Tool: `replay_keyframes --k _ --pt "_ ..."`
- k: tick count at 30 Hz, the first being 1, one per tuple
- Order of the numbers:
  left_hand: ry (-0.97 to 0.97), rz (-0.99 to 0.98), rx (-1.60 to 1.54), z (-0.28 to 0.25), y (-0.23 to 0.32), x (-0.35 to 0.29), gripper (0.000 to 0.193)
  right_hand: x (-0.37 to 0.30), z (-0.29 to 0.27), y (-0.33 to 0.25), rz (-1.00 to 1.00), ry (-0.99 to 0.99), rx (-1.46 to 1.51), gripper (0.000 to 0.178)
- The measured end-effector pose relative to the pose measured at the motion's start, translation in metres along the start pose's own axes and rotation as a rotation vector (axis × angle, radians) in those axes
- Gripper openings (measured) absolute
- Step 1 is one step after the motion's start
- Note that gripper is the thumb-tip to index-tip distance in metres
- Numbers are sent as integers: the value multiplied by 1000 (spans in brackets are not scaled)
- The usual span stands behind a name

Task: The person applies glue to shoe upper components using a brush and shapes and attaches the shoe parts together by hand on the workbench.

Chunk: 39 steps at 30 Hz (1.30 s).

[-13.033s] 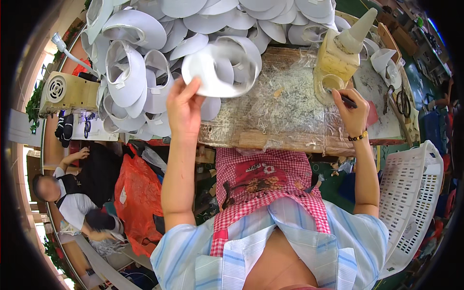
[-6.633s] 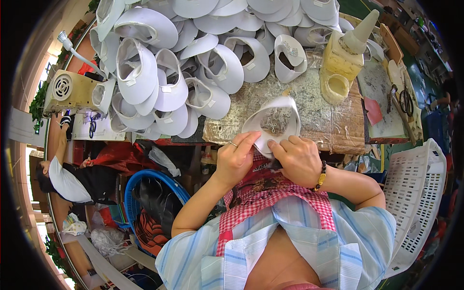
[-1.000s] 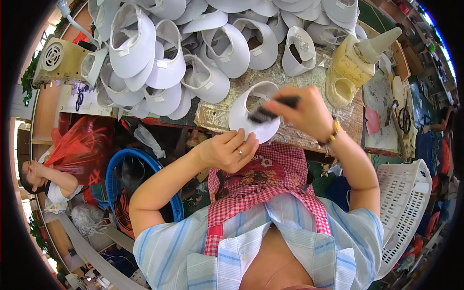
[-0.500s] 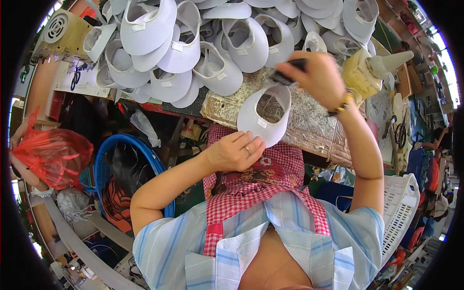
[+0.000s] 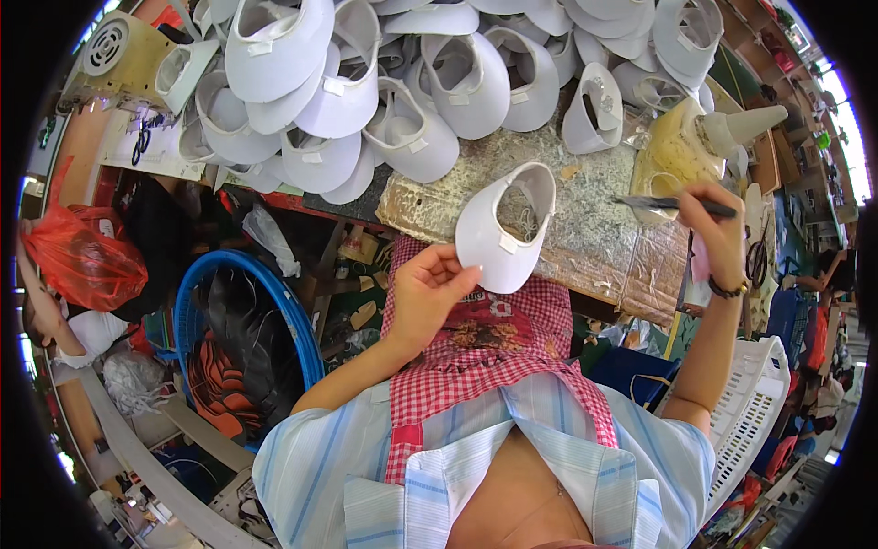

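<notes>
My left hand (image 5: 426,295) pinches the lower brim of a white sun visor (image 5: 485,252) between thumb and fingers. The visor lies tilted on the near edge of the worn, glue-crusted board (image 5: 585,220), and a small white tag sits on its inner edge. In my right hand (image 5: 721,236) is a slim dark flat brush (image 5: 704,207), seen edge-on and pointing left. Its tip is over the cut-out side of a yellowed plastic bottle (image 5: 681,151) with a cone nozzle. Another white visor (image 5: 590,140) with a shiny ornament stands on the board beside the bottle.
Piled white visors (image 5: 466,96) cover the far side of the table. A yellowed machine (image 5: 114,55) and dark scissors (image 5: 142,144) are at the far left, more scissors (image 5: 756,261) at the right. Below stand a blue basket (image 5: 297,311) and a white crate (image 5: 745,403). Another person holds a red plastic bag (image 5: 82,256).
My right hand has moved from above the visor to the right and nearer, taking the brush to the bottle. My left hand has shifted slightly left and turned, still gripping the visor.
</notes>
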<state>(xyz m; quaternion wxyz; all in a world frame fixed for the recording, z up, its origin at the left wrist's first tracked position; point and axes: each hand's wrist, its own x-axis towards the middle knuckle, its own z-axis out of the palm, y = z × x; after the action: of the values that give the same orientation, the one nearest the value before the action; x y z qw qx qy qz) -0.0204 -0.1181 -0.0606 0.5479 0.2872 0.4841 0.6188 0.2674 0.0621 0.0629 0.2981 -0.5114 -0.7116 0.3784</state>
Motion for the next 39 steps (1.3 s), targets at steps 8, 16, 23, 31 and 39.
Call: replay_keyframes --k 8,16,23,31,39 --pt "-48 87 219 19 4 -1 12 35 103 -48 -465 -413 30 13" --pt "-7 -109 15 3 -4 1 13 67 78 5 -120 -100 59 25" --pt "-291 53 -38 7 7 17 14 41 23 78 118 182 530 26" --pt "121 722 97 -54 201 -16 19 24 25 50 20 292 633 22" --pt "504 717 -176 -197 254 98 14 10 31 41 -157 32 471 14"
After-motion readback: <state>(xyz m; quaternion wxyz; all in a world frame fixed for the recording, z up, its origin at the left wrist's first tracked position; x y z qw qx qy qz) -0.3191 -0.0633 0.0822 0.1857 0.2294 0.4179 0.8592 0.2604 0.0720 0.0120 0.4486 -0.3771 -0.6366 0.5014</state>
